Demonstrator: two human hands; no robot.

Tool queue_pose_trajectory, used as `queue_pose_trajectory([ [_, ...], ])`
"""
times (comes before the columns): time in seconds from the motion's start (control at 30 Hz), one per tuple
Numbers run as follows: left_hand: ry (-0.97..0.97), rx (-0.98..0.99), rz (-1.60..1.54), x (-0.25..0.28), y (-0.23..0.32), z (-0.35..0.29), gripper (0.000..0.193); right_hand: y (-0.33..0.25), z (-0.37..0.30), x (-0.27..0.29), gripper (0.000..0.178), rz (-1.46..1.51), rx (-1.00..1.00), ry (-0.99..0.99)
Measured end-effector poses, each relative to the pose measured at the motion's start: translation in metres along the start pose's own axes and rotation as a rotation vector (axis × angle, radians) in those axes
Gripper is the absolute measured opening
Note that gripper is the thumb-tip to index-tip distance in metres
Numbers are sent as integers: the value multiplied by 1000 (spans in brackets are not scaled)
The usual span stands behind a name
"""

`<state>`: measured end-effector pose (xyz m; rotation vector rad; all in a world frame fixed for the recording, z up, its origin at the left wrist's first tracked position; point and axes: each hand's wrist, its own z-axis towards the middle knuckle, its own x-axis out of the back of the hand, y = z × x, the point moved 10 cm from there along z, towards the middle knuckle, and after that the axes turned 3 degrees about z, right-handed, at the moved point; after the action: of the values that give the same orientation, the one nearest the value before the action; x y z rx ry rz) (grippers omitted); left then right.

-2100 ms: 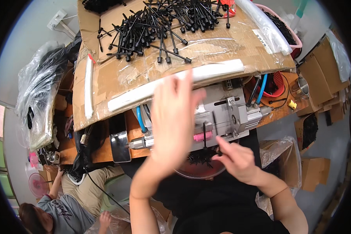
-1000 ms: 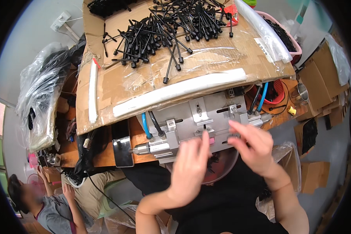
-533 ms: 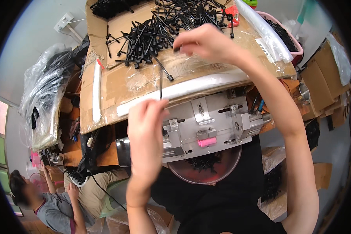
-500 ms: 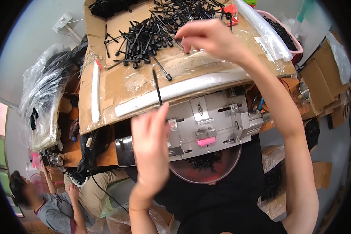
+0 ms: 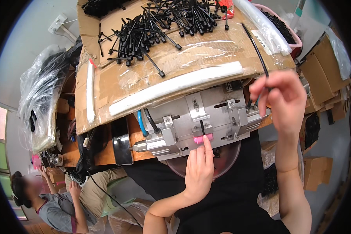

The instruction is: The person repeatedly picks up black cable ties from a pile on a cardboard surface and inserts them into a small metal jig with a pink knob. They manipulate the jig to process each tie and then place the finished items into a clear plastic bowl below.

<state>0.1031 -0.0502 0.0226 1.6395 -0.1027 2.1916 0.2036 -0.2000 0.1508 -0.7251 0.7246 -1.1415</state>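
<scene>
My left hand (image 5: 199, 171) is at the metal fixture (image 5: 218, 117). Its index finger is stretched out, with the tip on the pink block (image 5: 199, 139) at the fixture's front edge; the other fingers curl back. A short black rod (image 5: 202, 126) lies in the fixture's middle slot, against that fingertip. Raised at the right, my right hand (image 5: 284, 95) is closed in a pinch on a slim black rod (image 5: 255, 46) that points up and away. On the cardboard beyond lies a heap of black rods with thick capped ends (image 5: 144, 37).
A white foam strip (image 5: 175, 89) runs along the cardboard's near edge. Blue and black tubes (image 5: 140, 121) enter the fixture's left side. Below it is a bowl (image 5: 226, 163) with black pieces. A phone (image 5: 122, 148) lies at the left. Another person (image 5: 62, 206) sits further left.
My right hand has come from the heap to the right, now with a black rod. My left hand has moved right and down to the fixture, where a black rod now lies in the slot.
</scene>
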Motion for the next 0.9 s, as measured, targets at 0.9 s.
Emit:
queue_pose_trajectory([
  [0.9, 97, 48, -204, 19, -13, -8, 74, 55, 61, -91, 37, -1157, 290, -125],
])
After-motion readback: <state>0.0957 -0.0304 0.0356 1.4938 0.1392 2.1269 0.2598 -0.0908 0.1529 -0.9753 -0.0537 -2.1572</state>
